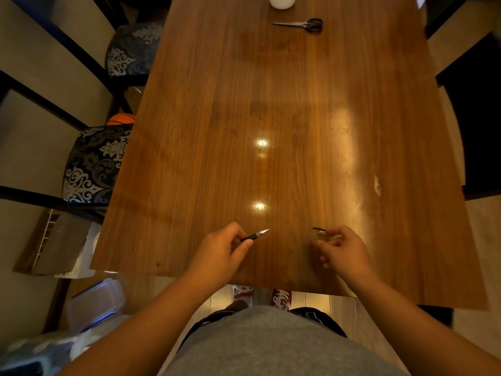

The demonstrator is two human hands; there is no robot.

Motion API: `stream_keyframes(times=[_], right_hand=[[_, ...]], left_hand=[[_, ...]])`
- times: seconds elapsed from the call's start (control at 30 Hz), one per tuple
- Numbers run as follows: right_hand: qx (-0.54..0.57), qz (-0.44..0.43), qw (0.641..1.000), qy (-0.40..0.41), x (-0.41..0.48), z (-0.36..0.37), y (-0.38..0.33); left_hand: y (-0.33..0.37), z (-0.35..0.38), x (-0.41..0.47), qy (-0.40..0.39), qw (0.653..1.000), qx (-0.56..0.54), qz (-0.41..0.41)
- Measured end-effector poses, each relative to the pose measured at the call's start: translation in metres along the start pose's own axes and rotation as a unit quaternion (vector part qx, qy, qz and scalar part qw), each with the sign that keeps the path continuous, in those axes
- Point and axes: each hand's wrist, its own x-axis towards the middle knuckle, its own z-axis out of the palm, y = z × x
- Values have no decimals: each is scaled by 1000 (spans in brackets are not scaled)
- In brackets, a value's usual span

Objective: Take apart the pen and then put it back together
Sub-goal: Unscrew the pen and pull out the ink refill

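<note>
My left hand (pixel 223 249) grips the dark pen body (pixel 256 235) near the table's front edge, its silver tip pointing up and to the right. To the right, a clear cap with a dark clip (pixel 319 230) sits at the fingertips of my right hand (pixel 343 249). The fingers curl around it; whether the cap rests on the wooden table (pixel 271 104) or is lifted I cannot tell. The two pieces are about a hand's width apart.
Scissors (pixel 303 23) lie at the far end of the table beside a white round object (pixel 282 1). Patterned chairs (pixel 95 164) stand along the left edge. Plastic containers (pixel 95 302) and a box (pixel 62 245) sit on the floor at lower left.
</note>
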Motion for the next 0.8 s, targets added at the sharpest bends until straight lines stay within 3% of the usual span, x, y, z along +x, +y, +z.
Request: stream_keyframes(times=[0.23, 0.33, 0.53, 0.8], right_hand=[[74, -75, 980, -171, -53, 20, -46], [79, -97, 975, -182, -61, 25, -63], [-18, -136, 973, -184, -64, 21, -72], [-37, -156, 972, -171, -65, 21, -75]], left_hand=[[19, 7, -6, -12, 998, -5, 63], [27, 6, -8, -20, 995, 19, 100], [35, 2, -11, -5, 989, 37, 141], [37, -4, -11, -25, 992, -9, 123]])
